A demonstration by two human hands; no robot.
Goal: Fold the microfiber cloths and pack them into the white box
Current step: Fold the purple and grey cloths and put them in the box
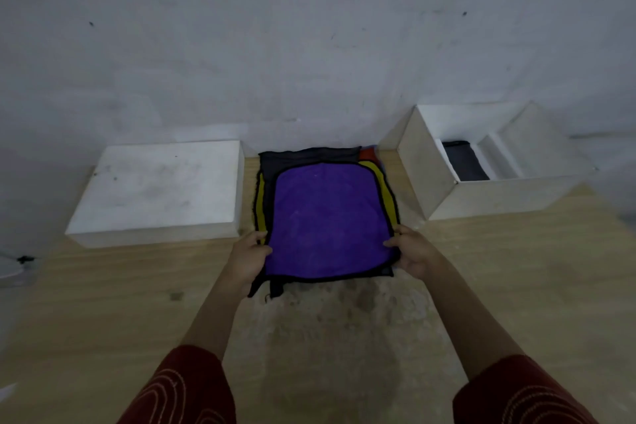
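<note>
A purple microfiber cloth (327, 220) with a black hem lies flat on top of a stack of cloths in the middle of the table. Under it show a yellow cloth (380, 182), a dark grey cloth (303, 157) and a bit of a red cloth (367, 154). My left hand (249, 260) grips the purple cloth's near left corner. My right hand (413, 253) grips its near right corner. The open white box (481, 196) stands at the right against the wall, with one folded dark grey cloth (464, 162) inside.
A closed white box or lid (158, 189) lies left of the cloth stack. The wooden table (327, 337) has a worn, stained patch near me. A white wall rises right behind the boxes.
</note>
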